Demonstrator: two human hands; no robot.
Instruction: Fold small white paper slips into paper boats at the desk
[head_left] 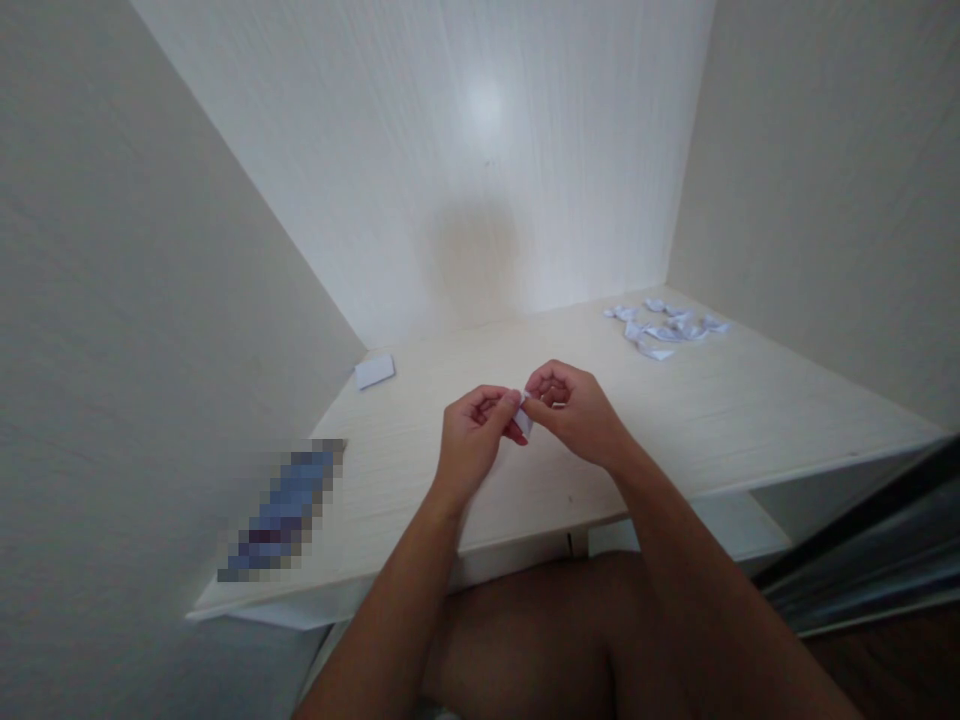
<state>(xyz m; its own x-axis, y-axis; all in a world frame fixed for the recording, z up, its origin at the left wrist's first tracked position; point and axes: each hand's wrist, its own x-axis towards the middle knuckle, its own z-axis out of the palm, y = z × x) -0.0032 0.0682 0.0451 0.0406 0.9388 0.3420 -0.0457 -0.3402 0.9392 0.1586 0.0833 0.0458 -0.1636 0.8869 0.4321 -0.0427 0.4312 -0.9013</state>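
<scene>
Over the middle of the pale desk, my left hand (pixel 480 425) pinches a small piece of white paper (pixel 524 422) between thumb and fingers. From the other side, the thumb and fingertips of my right hand (pixel 566 405) close on the upper end of the same paper. My fingers cover much of it, so its full shape is hidden. Several twisted or folded white paper pieces (pixel 671 328) lie in a loose group at the far right of the desk. A small white stack of paper (pixel 374 372) rests at the far left.
A pixelated blue flat object (pixel 281 515) lies along the desk's left edge. Pale panels (pixel 480 130) enclose the desk (pixel 420 490) at the back and both sides. Below its front edge are my legs (pixel 532 640), with a dark striped surface (pixel 870 540) at the right.
</scene>
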